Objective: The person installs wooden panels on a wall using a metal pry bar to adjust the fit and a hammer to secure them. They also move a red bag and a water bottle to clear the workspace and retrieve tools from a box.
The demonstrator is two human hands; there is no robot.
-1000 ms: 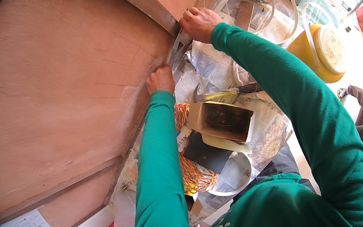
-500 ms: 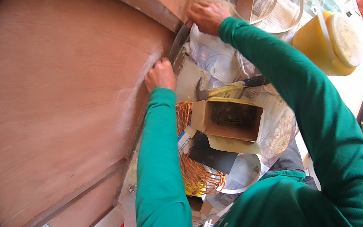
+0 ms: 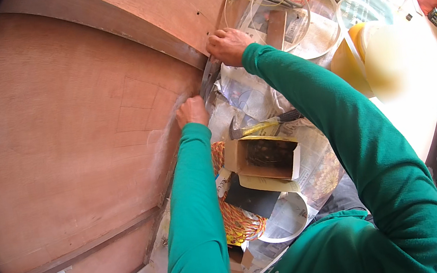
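Reddish-brown panel (image 3: 72, 138), thin dark lines, whitish toward one edge.

Panel, reddish-brown wood (image 3: 66, 102), with narrow grey strip (image 3: 210, 76).
Panel: large, flat, spreading left from the left hand (image 3: 191, 112); thin drawn lines and a pale smear near that hand. Strip: slanting along the panel's edge between left hand and right hand (image 3: 229, 46); ends hidden at the fingers.
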